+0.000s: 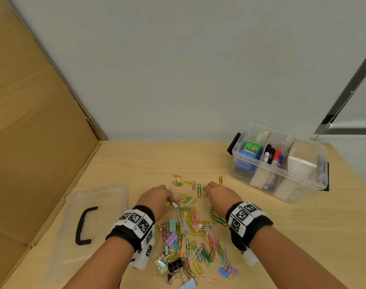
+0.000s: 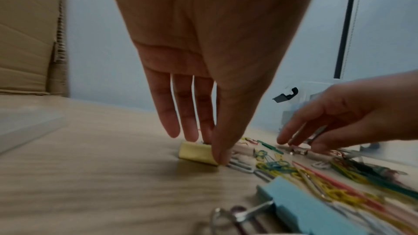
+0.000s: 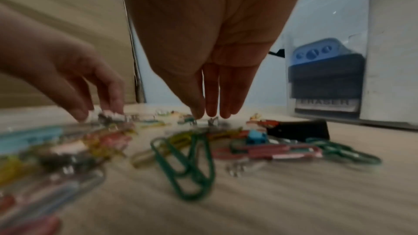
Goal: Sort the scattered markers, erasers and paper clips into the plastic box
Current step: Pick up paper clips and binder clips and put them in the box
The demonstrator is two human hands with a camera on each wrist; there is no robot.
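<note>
A pile of coloured paper clips and binder clips (image 1: 190,226) lies scattered on the wooden table. My left hand (image 1: 168,200) reaches into the far left of the pile and pinches a yellow binder clip (image 2: 195,152) between thumb and fingers. My right hand (image 1: 206,192) hangs over the far right of the pile. Its fingers (image 3: 212,106) are straight, with their tips just above a small silver binder clip (image 3: 212,121). The clear plastic box (image 1: 303,177) stands at the back right and holds markers (image 1: 271,156) and a blue eraser (image 3: 325,78).
The box's clear lid (image 1: 98,205), with a black handle (image 1: 84,226), lies flat on the left. A cardboard wall (image 1: 31,142) closes off the left side, and a pale wall stands behind the table. A black binder clip (image 1: 174,264) lies at the near end of the pile.
</note>
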